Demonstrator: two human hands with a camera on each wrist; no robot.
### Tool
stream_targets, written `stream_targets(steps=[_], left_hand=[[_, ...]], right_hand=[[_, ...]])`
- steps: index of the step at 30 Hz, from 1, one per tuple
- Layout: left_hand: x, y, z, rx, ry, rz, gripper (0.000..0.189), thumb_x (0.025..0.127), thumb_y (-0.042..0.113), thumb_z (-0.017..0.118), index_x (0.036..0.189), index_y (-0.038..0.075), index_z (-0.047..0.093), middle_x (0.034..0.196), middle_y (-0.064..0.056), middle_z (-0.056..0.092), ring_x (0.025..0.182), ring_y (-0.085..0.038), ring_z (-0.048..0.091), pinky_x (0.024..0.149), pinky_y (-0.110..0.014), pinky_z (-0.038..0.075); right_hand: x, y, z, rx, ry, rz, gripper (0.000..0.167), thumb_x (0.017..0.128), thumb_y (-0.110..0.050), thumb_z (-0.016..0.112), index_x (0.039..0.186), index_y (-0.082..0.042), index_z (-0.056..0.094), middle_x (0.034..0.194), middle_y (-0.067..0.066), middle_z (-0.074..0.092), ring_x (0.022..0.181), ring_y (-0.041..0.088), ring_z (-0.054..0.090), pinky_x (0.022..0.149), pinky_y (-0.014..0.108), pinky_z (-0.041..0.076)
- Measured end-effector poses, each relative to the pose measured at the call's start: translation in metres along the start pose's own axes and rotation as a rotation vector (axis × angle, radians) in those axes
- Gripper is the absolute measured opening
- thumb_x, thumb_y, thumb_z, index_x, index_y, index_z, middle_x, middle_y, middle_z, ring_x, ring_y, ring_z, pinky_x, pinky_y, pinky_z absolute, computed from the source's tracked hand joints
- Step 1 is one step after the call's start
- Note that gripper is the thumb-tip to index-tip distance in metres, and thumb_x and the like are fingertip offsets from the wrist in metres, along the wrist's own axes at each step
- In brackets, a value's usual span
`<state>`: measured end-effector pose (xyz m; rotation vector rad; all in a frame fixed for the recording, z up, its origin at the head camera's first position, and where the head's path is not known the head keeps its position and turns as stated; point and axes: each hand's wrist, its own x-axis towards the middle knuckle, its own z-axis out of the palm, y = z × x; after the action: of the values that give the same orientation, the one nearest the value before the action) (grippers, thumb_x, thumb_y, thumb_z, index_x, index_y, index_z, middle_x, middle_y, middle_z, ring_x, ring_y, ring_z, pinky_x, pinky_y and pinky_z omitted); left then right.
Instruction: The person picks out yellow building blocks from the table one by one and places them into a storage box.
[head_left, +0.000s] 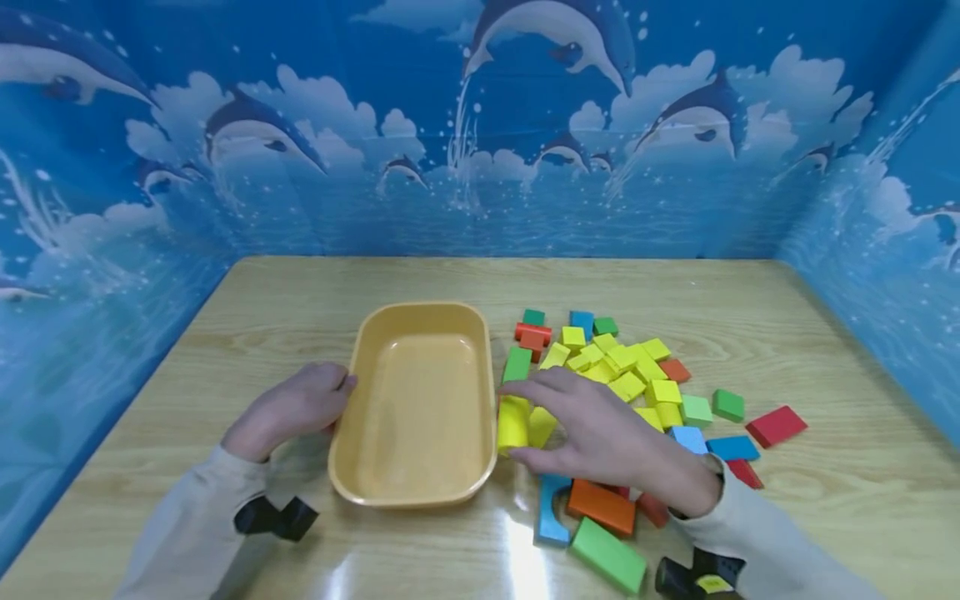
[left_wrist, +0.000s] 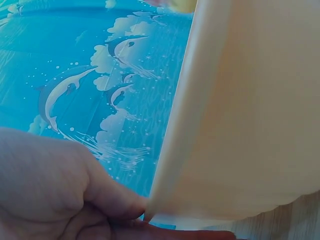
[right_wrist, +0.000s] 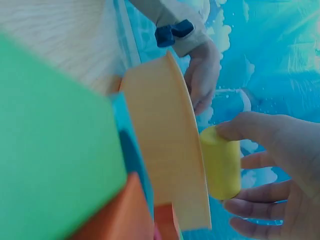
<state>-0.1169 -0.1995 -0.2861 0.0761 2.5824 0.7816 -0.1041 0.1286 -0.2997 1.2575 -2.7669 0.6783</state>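
A tan plastic tray (head_left: 420,408) with rounded corners lies on the wooden table, its inside bare. My left hand (head_left: 296,408) pinches its left rim between thumb and fingers; the left wrist view shows this grip on the tray wall (left_wrist: 250,115) up close. Between thumb and fingertips, my right hand (head_left: 600,429) holds a yellow cylinder (head_left: 513,423) just beside the tray's right rim. In the right wrist view the cylinder (right_wrist: 223,167) stands out above the rim, thumb at one end, fingers at the other. The palm hides some blocks beneath it.
Many yellow blocks (head_left: 622,358) are heaped right of the tray, with red, green and blue ones around them. Nearer the front edge lie a blue arch (head_left: 551,521), an orange block (head_left: 602,507) and a long green block (head_left: 609,556). Dolphin-printed blue sheets (head_left: 480,200) wall the table.
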Motion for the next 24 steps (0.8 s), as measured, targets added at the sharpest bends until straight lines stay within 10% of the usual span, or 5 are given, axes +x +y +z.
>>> stream_targets(steps=[7,13,24], left_hand=[[-0.003,-0.016,0.008,-0.086,0.038,0.126,0.036,0.106,0.018,0.031,0.088,0.000,0.058,0.071,-0.006,0.055,0.063,-0.019,0.050,0.056,-0.033,0.043],[-0.004,-0.032,0.023,-0.097,0.184,0.232,0.044,0.107,0.019,0.031,0.126,-0.013,0.054,0.119,-0.030,0.061,0.117,-0.045,0.054,0.097,-0.056,0.046],[-0.012,-0.045,0.044,-0.292,0.356,0.274,0.046,0.106,0.024,0.037,0.130,-0.012,0.052,0.129,-0.029,0.056,0.124,-0.043,0.049,0.104,-0.055,0.040]], right_hand=[[0.018,-0.011,0.016,-0.039,0.075,-0.178,0.049,0.087,-0.044,0.069,0.127,-0.017,0.062,0.110,-0.002,0.063,0.095,0.011,0.055,0.077,0.028,0.051],[0.035,-0.018,0.030,-0.131,0.081,-0.285,0.044,0.084,-0.043,0.071,0.119,-0.016,0.067,0.102,0.001,0.065,0.093,0.017,0.057,0.080,0.033,0.049],[0.057,-0.031,0.047,-0.160,-0.125,-0.196,0.040,0.084,-0.048,0.069,0.110,-0.018,0.071,0.080,-0.007,0.061,0.067,0.006,0.049,0.071,0.027,0.047]])
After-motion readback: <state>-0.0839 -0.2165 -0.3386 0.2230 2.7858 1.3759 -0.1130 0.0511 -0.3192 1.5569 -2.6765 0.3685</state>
